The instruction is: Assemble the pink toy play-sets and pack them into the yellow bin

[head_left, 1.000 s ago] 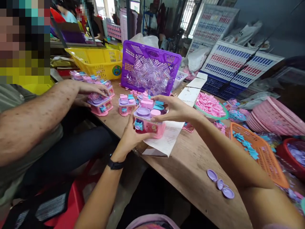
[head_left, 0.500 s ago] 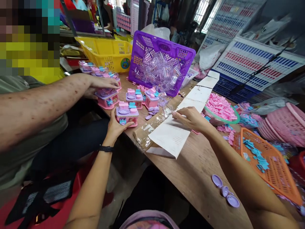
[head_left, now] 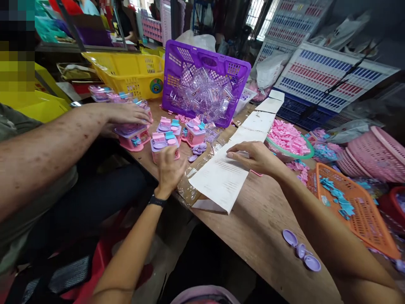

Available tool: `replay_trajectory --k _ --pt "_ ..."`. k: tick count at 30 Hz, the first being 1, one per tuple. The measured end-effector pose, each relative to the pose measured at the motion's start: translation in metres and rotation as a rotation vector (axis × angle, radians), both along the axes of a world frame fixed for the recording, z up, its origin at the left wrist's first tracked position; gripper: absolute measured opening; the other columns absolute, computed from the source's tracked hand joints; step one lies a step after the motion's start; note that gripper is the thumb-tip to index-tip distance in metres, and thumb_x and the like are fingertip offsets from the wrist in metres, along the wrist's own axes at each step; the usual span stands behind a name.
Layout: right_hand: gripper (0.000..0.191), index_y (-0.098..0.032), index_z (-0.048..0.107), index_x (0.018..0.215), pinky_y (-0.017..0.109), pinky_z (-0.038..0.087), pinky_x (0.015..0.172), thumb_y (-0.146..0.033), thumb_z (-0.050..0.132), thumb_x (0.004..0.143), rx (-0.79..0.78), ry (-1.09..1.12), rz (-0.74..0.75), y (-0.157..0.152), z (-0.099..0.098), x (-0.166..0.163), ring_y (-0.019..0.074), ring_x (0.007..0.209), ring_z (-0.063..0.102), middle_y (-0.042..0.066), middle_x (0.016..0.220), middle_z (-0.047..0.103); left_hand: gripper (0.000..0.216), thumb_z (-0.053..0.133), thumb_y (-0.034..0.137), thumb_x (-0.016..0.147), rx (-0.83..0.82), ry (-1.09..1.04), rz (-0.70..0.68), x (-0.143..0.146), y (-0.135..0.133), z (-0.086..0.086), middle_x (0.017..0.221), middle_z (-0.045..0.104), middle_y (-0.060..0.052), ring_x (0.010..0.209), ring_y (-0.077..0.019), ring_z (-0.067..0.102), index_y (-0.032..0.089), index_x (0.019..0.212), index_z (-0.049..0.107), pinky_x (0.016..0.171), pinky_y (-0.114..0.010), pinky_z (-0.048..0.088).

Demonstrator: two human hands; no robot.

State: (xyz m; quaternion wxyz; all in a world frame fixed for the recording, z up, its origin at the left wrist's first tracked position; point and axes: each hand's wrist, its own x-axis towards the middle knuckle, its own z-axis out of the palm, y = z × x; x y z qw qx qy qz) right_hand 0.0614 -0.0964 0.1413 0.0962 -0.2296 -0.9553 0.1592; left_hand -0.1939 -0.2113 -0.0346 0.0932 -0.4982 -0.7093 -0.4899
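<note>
Head view: the toy kitchen of pink and lilac plastic, topped with a round lilac plate and pink and blue parts [head_left: 160, 145], sits upright at the near edge of the brown wooden bench [head_left: 253, 236]. Two similar pink-and-lilac toy units [head_left: 171, 126] stand just beyond it.

Left hand [head_left: 171, 171]: positioned in front of the toy kitchen's right front corner. The grip is loosely bent, thumb apart from the fingers, with no part visible inside it. Contact with the toy kitchen cannot be confirmed.

Right hand [head_left: 256, 158]: over the long white card strip [head_left: 221, 173], which runs diagonally from the near edge toward the far side. The grip is narrow; whether it pinches the card cannot be determined.

Recommended handling:
1. Confirm that the toy kitchen's base is fully supported, clear of the near edge, before withdrawing the left hand.
2. Withdraw with the fingers spread; a bent fingertip could catch the parts on top.
3. Keep the left wrist clear of the loose lilac plastic pieces [head_left: 199, 148] between the toy kitchen and the strip.
4. Keep right-hand pressure light, since the card could slide or crease.
</note>
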Motion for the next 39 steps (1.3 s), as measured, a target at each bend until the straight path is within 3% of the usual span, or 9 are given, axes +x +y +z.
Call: replay_trajectory --k 2,4,8,14,18,23,28,34,39 --pt "0.037 -0.019 0.079 0.104 0.031 0.048 0.077 -0.045 0.053 0.1 0.0 -0.025 -0.025 0.002 0.0 0.001 0.0218 0.085 0.072 0.008 0.1 0.08 0.052 0.059 0.038 0.097 -0.111 0.064 -0.336 0.007 0.025 -0.001 0.14 0.051 -0.015 0.137 -0.0301 0.048 0.022 0.146 0.049 0.12 -0.045 0.036" --pt "0.038 -0.019 0.079 0.102 0.03 0.046 0.071 -0.045 0.051 0.1 -0.001 -0.06 -0.034 0.005 0.0 0.0 0.0198 0.077 0.07 0.007 0.095 0.079 0.065 0.064 0.044 0.095 -0.285 0.069 -0.458 0.01 0.057 -0.005 0.143 0.048 -0.018 0.138 -0.0343 0.046 0.021 0.152 0.044 0.118 -0.048 0.037" --pt "0.038 -0.017 0.079 0.101 0.028 0.044 0.069 -0.043 0.052 0.099 -0.009 -0.045 -0.02 0.008 0.0 -0.002 0.0177 0.075 0.068 0.007 0.092 0.079 0.08 0.064 0.052 0.094 -0.548 0.128 -0.36 0.013 0.113 -0.014 0.147 0.045 -0.024 0.139 -0.0421 0.042 0.015 0.158 0.036 0.114 -0.055 0.038" --pt "0.032 -0.016 0.079 0.102 0.028 0.044 0.071 -0.037 0.054 0.098 -0.025 -0.029 -0.03 0.011 -0.006 0.0 0.0173 0.076 0.068 0.006 0.091 0.079 0.069 0.054 0.049 0.098 -0.625 0.19 -0.196 0.019 0.149 -0.01 0.152 0.044 -0.026 0.142 -0.0441 0.037 0.014 0.156 0.039 0.11 -0.056 0.04" --pt "0.029 -0.016 0.079 0.103 0.029 0.046 0.075 -0.033 0.057 0.098 -0.03 0.0 -0.037 0.01 -0.01 -0.001 0.0185 0.081 0.07 0.008 0.095 0.079 0.054 0.046 0.044 0.099 -0.673 0.233 -0.111 0.025 0.161 -0.009 0.146 0.05 -0.024 0.138 -0.0442 0.041 0.014 0.143 0.055 0.101 -0.053 0.047" --pt "0.026 -0.017 0.079 0.105 0.029 0.048 0.075 -0.029 0.058 0.097 -0.028 0.107 -0.055 0.008 -0.01 0.001 0.0186 0.085 0.072 0.007 0.1 0.08 0.046 0.04 0.042 0.101 -0.72 0.253 -0.128 0.026 0.169 -0.011 0.136 0.057 -0.022 0.12 -0.0418 0.058 0.015 0.127 0.068 0.088 -0.048 0.051" --pt "0.024 -0.017 0.079 0.104 0.028 0.051 0.076 -0.027 0.058 0.097 -0.018 0.167 -0.059 0.006 -0.014 0.009 0.0181 0.085 0.072 0.007 0.098 0.08 0.04 0.049 0.042 0.099 -0.704 0.302 -0.187 0.014 0.163 -0.009 0.135 0.06 -0.018 0.112 -0.0342 0.064 0.017 0.123 0.07 0.086 -0.041 0.051" --pt "0.022 -0.018 0.08 0.099 0.029 0.053 0.078 -0.027 0.06 0.096 0.013 0.284 -0.084 0.005 -0.022 0.015 0.0182 0.085 0.074 0.005 0.097 0.08 0.047 0.045 0.043 0.103 -0.64 0.328 -0.197 0.003 0.144 -0.013 0.136 0.059 -0.018 0.108 -0.0307 0.066 0.015 0.136 0.062 0.086 -0.037 0.048" --pt "0.022 -0.018 0.08 0.096 0.031 0.055 0.08 -0.032 0.062 0.095 0.085 0.484 -0.245 0.006 -0.021 0.025 0.0205 0.087 0.073 0.006 0.097 0.08 0.039 0.05 0.041 0.1 -0.626 0.357 -0.194 0.002 0.132 -0.011 0.132 0.062 -0.016 0.098 -0.0279 0.069 0.017 0.124 0.07 0.079 -0.034 0.046"
